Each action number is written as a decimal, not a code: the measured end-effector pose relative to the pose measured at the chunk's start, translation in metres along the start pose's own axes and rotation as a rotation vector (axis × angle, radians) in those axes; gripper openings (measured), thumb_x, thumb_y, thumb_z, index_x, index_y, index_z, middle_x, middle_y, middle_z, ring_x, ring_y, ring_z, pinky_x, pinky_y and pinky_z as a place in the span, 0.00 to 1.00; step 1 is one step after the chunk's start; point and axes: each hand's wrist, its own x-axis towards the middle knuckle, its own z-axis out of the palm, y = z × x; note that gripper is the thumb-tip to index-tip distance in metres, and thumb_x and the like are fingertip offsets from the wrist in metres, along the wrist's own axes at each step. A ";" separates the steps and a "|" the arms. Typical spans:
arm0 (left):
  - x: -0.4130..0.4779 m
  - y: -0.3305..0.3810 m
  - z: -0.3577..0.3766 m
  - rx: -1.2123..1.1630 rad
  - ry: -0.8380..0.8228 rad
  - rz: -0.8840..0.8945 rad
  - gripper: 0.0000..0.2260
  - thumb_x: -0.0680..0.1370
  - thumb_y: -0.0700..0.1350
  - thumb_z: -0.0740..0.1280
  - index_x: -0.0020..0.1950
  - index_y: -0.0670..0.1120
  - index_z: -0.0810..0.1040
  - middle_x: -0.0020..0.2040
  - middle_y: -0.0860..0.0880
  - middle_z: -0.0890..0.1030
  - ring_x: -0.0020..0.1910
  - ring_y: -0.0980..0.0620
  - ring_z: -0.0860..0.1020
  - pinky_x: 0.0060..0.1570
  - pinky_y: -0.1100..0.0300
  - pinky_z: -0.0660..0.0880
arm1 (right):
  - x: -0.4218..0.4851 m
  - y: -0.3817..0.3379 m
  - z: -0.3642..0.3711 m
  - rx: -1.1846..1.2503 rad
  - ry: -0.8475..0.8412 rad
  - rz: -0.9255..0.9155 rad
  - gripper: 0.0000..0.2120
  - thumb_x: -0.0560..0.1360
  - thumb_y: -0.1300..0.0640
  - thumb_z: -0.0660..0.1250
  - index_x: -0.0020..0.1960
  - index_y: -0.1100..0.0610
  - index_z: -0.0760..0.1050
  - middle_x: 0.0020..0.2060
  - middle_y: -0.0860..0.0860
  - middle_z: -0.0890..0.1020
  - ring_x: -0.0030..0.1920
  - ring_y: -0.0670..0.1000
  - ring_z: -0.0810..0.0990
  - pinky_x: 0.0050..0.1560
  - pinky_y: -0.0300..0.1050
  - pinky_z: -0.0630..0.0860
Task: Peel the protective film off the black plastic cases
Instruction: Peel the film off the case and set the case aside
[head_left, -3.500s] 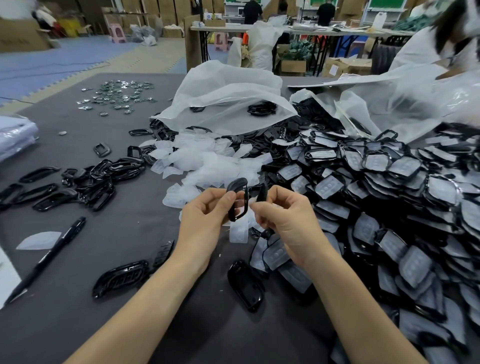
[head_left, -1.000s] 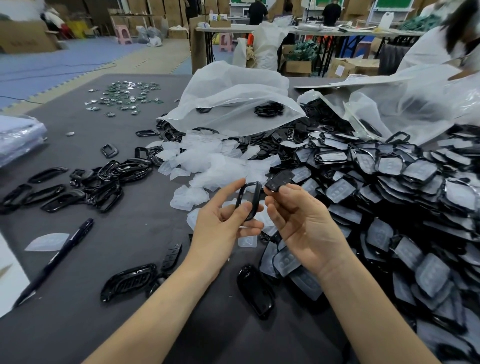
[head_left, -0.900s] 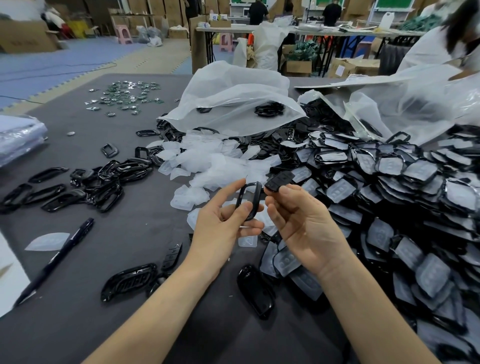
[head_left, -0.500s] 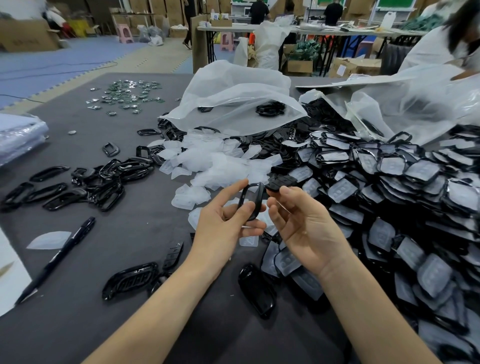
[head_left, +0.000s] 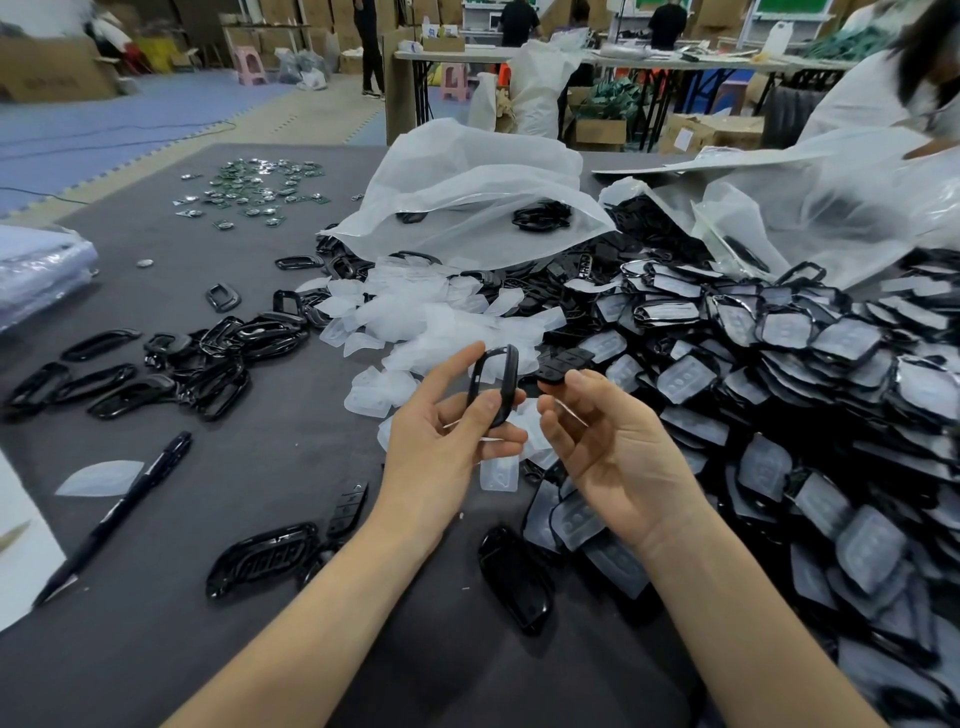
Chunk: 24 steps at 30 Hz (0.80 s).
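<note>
My left hand holds a black frame-shaped plastic case upright between thumb and fingers. My right hand is just right of it, palm up, pinching a small black button pad at its fingertips. A big heap of film-covered black cases fills the table's right side. A pile of peeled clear films lies behind my hands. Peeled black frames are gathered at the left.
On the grey table lie a black pen, a grilled black case, a glossy black shell and small green boards. White plastic bags sit at the back. A person in white stands at far right.
Both hands have stayed together in front of me. The black frame in my left hand stands a little more upright, and my right hand still holds the small button pad beside it.
</note>
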 end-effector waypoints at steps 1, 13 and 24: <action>0.000 0.000 0.000 -0.001 -0.005 0.003 0.16 0.80 0.35 0.63 0.62 0.54 0.74 0.44 0.43 0.86 0.33 0.52 0.82 0.36 0.63 0.79 | 0.000 0.000 0.000 -0.002 0.000 -0.004 0.08 0.64 0.61 0.69 0.42 0.61 0.75 0.32 0.53 0.82 0.33 0.48 0.82 0.35 0.35 0.80; 0.001 0.000 0.000 -0.003 -0.026 0.009 0.08 0.78 0.35 0.65 0.55 0.45 0.74 0.41 0.44 0.86 0.30 0.52 0.81 0.33 0.64 0.78 | 0.003 -0.001 -0.005 -0.263 0.098 -0.131 0.07 0.77 0.69 0.60 0.44 0.61 0.74 0.31 0.55 0.80 0.36 0.54 0.83 0.37 0.43 0.80; 0.002 -0.004 -0.003 0.152 -0.027 0.040 0.11 0.78 0.34 0.66 0.52 0.49 0.82 0.43 0.48 0.85 0.27 0.54 0.77 0.33 0.63 0.77 | 0.005 -0.008 -0.013 -0.716 -0.027 -0.288 0.12 0.79 0.68 0.61 0.51 0.56 0.82 0.39 0.55 0.85 0.39 0.51 0.84 0.41 0.39 0.80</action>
